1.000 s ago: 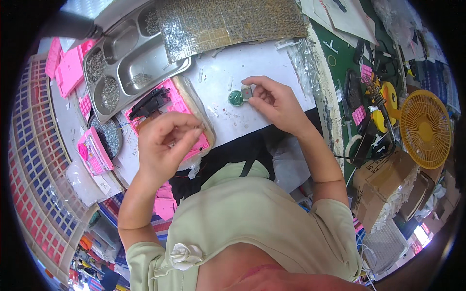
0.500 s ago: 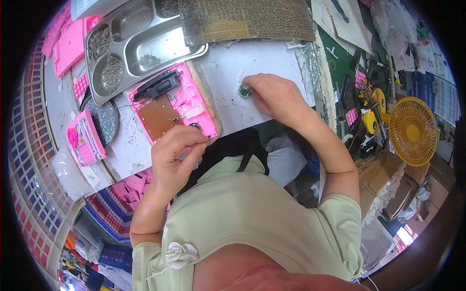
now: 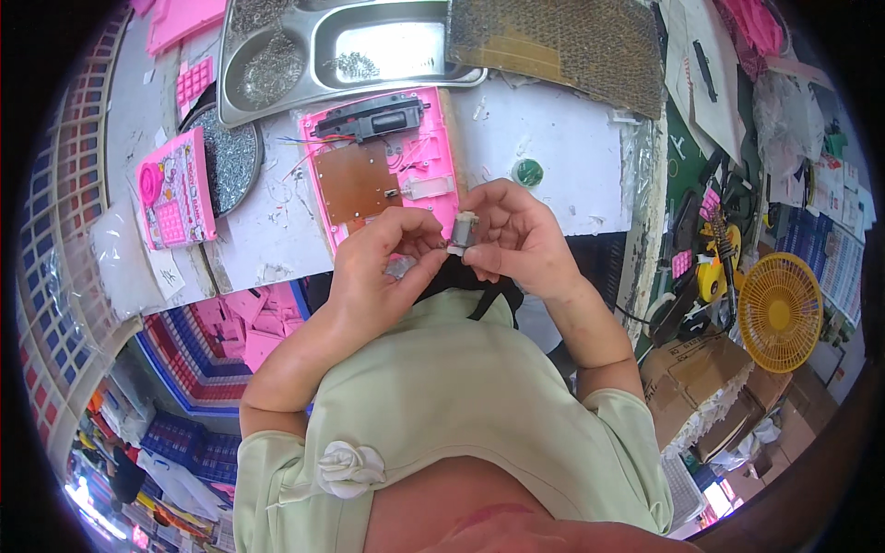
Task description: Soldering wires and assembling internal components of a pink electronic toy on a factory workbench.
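Note:
Between the fingers of my right hand [image 3: 527,241] is a small silver cylinder with pale ends, like a small motor [image 3: 463,230], held upright. The fingertips of my left hand [image 3: 380,263] are pinched together at its lower end; whatever is between them is too small to make out. Just beyond my hands lies an open pink plastic casing [image 3: 324,205]. Inside it sit a brown circuit board [image 3: 355,180], a black elongated module [image 3: 378,120] with thin coloured wires and a whitish rectangular part [image 3: 430,188]. A small round green-topped pot [image 3: 527,172] stands beyond my right hand.
A steel compartment tray [image 3: 309,103] with small metal parts stands at the back, beside a textured brown sheet [image 3: 553,46]. To the left are a pink decorated panel [image 3: 180,194] and a dark round dish of metal bits [image 3: 235,161]. A yellow fan [image 3: 780,311] stands right.
My right hand has left the green pot, come toward my left hand and now holds the motor. My left hand has moved slightly up and right. The whole view has shifted.

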Tool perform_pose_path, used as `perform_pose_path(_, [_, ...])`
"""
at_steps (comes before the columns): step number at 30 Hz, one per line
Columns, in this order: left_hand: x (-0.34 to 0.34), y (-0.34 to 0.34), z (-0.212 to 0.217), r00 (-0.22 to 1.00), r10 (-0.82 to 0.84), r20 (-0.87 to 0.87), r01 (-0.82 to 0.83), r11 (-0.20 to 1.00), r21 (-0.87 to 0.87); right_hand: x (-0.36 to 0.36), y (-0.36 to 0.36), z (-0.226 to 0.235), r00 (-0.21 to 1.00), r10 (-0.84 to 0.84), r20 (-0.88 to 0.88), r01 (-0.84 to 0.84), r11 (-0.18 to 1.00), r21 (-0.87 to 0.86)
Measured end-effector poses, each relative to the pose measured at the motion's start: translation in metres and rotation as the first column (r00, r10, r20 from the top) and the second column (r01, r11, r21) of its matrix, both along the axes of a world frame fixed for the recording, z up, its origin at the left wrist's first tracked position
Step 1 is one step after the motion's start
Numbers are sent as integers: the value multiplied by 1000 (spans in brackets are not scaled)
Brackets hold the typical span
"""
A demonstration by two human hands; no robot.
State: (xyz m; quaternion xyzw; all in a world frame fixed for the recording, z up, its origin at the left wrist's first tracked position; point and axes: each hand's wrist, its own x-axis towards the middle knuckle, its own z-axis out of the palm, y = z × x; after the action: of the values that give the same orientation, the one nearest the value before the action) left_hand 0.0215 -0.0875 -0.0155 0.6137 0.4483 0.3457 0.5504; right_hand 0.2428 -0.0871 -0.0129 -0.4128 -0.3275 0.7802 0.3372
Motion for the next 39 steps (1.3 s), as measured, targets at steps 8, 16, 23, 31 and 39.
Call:
perform_pose_path(8, [-3, -3, -2, 999, 21, 27, -20, 1000, -15, -4, 8, 0, 994, 41, 100, -43, 999, 20])
perform_pose_path(16, [-12, 4, -3, 993, -6, -117, 51, 921, 386, -6, 14, 7, 851, -198, 487, -309, 561, 768])
perform_pose_path(23, [-18, 1, -5, 999, 18, 27, -25, 963, 269, -9, 17, 9, 819, -306, 486, -416, 267, 869])
perform_pose_path(31, [-20, 3, -4, 996, 15, -90, 21, 922, 387, -13, 17, 4, 828, -340, 446, -406, 185, 895])
perform_pose_path(39, [-19, -1, -11, 993, 91, -72, -59, 929, 365, -10, 19, -6, 846, -343, 409, -362, 196, 912])
